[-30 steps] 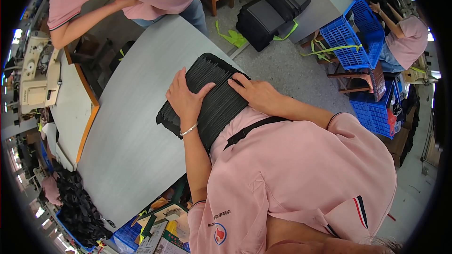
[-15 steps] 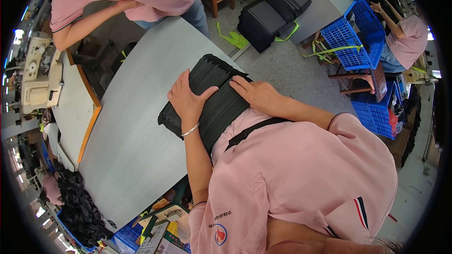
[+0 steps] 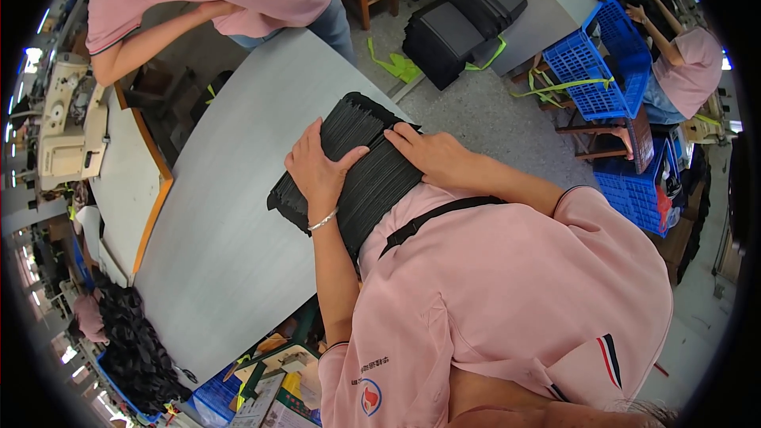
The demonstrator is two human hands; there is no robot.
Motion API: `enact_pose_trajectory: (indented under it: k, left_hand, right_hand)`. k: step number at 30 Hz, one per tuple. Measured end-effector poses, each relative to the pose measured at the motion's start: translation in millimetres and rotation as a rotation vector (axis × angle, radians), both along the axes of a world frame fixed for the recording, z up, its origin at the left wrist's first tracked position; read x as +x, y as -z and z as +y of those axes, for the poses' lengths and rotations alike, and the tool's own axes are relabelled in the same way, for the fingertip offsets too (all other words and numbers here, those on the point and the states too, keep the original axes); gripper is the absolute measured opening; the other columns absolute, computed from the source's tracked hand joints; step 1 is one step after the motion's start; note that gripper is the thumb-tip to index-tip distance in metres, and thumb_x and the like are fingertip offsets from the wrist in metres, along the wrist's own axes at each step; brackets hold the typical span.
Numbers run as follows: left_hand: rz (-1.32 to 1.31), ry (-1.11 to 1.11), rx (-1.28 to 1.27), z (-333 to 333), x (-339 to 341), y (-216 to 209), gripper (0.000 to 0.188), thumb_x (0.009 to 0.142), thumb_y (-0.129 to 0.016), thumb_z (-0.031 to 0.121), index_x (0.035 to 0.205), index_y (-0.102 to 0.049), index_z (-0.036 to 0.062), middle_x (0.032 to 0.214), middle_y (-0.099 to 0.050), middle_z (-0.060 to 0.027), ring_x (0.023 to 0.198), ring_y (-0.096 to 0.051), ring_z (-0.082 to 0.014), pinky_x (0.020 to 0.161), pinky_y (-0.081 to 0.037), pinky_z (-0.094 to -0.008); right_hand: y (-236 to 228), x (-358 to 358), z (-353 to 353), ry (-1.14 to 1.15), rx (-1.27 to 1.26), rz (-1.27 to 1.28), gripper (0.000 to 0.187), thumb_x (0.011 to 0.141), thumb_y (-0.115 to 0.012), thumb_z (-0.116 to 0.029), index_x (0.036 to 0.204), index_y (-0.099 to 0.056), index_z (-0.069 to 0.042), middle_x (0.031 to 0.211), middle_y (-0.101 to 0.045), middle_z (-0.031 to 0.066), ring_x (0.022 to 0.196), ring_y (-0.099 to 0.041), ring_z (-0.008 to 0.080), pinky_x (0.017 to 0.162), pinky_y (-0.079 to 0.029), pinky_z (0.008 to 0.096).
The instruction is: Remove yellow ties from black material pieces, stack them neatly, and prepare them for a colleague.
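Presently, the black stack [image 3: 376, 190] sits on the grey table [image 3: 226, 190], your left hand [image 3: 315, 170] spread across it, your right hand [image 3: 434, 155] touching its top, grip unclear. Light, balanced pressure from both should keep it level, even beside your pink shirt [image 3: 523, 277].
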State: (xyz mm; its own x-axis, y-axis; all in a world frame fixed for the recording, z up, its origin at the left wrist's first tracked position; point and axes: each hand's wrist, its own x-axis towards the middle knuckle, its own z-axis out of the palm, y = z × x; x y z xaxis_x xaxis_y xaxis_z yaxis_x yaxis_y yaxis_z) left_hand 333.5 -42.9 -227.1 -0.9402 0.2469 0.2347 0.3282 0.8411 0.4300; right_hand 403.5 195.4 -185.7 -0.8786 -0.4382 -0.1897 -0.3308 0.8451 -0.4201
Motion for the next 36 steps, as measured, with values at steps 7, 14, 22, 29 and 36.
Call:
enact_pose_trajectory:
  k: [7,14,22,29,36]
  left_hand:
    - [-0.018,-0.006,0.003,0.5,-0.3,-3.9,0.095,0.065,-0.083,0.066,0.135,-0.059,0.0067,0.127,-0.066,-0.0104,0.117,-0.060,-0.0297,0.101,-0.038,-0.0434]
    - [-0.040,-0.014,0.011,3.3,-2.2,-4.5,0.093,0.064,-0.085,0.063,0.133,-0.060,0.0071,0.126,-0.067,-0.0100,0.117,-0.061,-0.0298,0.101,-0.038,-0.0432]
    - [-0.046,-0.014,0.007,5.4,-5.1,-6.6,0.093,0.062,-0.085,0.064,0.133,-0.061,0.0083,0.127,-0.068,-0.0105,0.116,-0.062,-0.0303,0.101,-0.039,-0.0433]
    - [-0.078,-0.055,0.000,5.1,-3.0,-3.7,0.088,0.067,-0.084,0.062,0.133,-0.062,0.0081,0.127,-0.068,-0.0106,0.117,-0.062,-0.0302,0.102,-0.039,-0.0430]
    - [-0.084,-0.105,-0.019,11.1,-2.3,-5.7,0.080,0.072,-0.083,0.058,0.132,-0.064,0.0082,0.126,-0.069,-0.0107,0.116,-0.062,-0.0303,0.102,-0.041,-0.0426]
  right_hand:
    - [11.6,1.6,2.1,-0.025,-0.021,0.144,0.079,0.070,-0.071,0.001,0.144,-0.044,0.002,0.155,-0.036,0.0206,0.096,-0.069,0.0344,0.079,-0.059,0.0452]
    - [12.0,-4.1,5.9,-0.165,0.105,0.180,0.060,0.082,-0.062,-0.004,0.139,-0.049,0.007,0.159,-0.033,0.0273,0.087,-0.069,0.0272,0.069,-0.058,0.0391]
    - [17.9,-3.1,7.0,-0.227,0.162,0.176,0.073,0.078,-0.061,-0.003,0.147,-0.042,0.007,0.161,-0.028,0.0287,0.080,-0.069,0.0251,0.068,-0.059,0.0374]
    - [-6.6,-37.1,27.2,-0.278,-0.178,-0.104,0.077,0.087,-0.072,-0.023,0.150,-0.037,0.005,0.143,-0.046,0.0211,0.088,-0.071,0.0317,0.070,-0.060,0.0402]
    - [13.6,-24.8,3.1,-0.084,-0.128,0.093,0.087,0.085,-0.075,-0.046,0.148,-0.041,0.003,0.127,-0.051,0.0152,0.086,-0.069,0.0274,0.066,-0.058,0.0376]
